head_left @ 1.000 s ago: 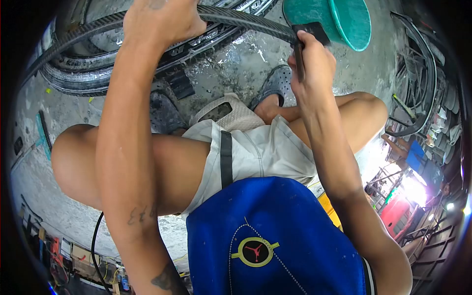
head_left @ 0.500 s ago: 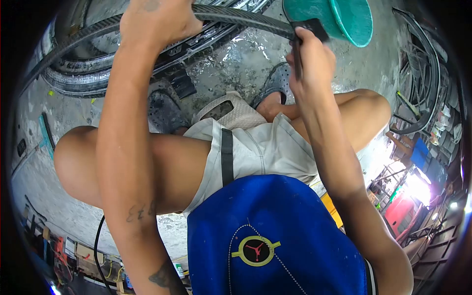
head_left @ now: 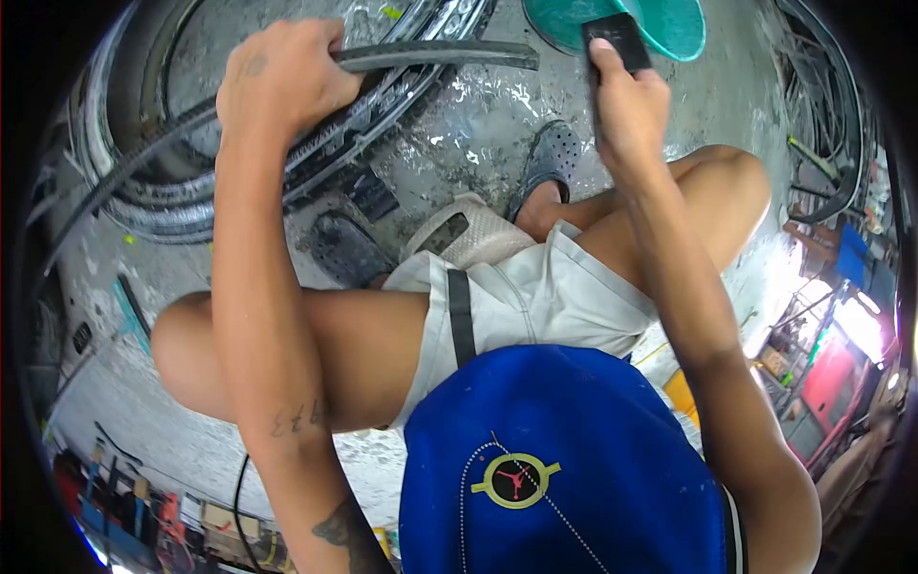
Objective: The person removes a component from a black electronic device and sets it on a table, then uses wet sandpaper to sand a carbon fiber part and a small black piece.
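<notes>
Left hand (head_left: 282, 81) wraps tightly around a dark strip (head_left: 440, 56) running crosswise, its free end nearer the right hand (head_left: 633, 113), which clasps a black block (head_left: 623, 38) just beyond.

A red Jumpman emblem (head_left: 516, 480), the leaping figure of the Jordan brand, sits on a black disc ringed in yellow-green on a blue shirt (head_left: 574, 407). Number-like characters (head_left: 299, 419) are inked across the left forearm (head_left: 263, 306), not surely legible; a mark (head_left: 253, 65) on the left hand (head_left: 285, 77) is too faint to read.
</notes>
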`<move>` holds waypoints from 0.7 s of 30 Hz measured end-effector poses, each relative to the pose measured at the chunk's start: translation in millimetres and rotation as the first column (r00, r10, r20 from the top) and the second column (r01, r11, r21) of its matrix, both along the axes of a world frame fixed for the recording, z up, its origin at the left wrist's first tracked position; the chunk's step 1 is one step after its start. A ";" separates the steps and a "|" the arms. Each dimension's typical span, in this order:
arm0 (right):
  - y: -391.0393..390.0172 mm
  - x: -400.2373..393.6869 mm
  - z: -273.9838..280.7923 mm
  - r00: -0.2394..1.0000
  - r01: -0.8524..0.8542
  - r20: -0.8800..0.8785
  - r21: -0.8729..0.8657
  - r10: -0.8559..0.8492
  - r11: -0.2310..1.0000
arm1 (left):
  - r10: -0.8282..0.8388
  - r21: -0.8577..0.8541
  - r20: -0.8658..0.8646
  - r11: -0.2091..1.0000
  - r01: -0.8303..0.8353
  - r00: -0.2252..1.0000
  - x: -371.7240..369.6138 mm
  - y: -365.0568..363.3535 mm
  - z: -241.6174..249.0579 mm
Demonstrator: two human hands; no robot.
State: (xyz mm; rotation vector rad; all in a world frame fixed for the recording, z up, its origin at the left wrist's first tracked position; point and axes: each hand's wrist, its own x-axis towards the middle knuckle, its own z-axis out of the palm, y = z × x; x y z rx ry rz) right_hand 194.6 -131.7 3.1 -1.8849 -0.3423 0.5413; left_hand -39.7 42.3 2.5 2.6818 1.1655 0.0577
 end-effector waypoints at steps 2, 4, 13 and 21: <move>-10.4 22.1 1.8 0.983 -0.009 0.180 -0.042 0.017 0.999 | 0.009 -0.040 -0.065 0.999 -0.011 0.998 6.4 5.1 9.5; -21.0 21.6 12.6 0.969 0.009 0.248 -0.076 0.010 0.997 | -0.010 -0.051 -0.099 0.999 0.005 0.995 12.4 6.5 16.0; 6.7 -16.1 -18.5 0.840 -0.420 0.404 0.060 0.362 0.906 | 0.024 -0.078 -0.209 0.996 -0.041 0.978 22.8 14.6 14.1; 3.1 -12.5 -44.8 0.790 -0.475 0.535 0.227 0.299 0.850 | -0.021 -0.017 -0.116 1.000 0.020 0.993 12.6 20.1 1.0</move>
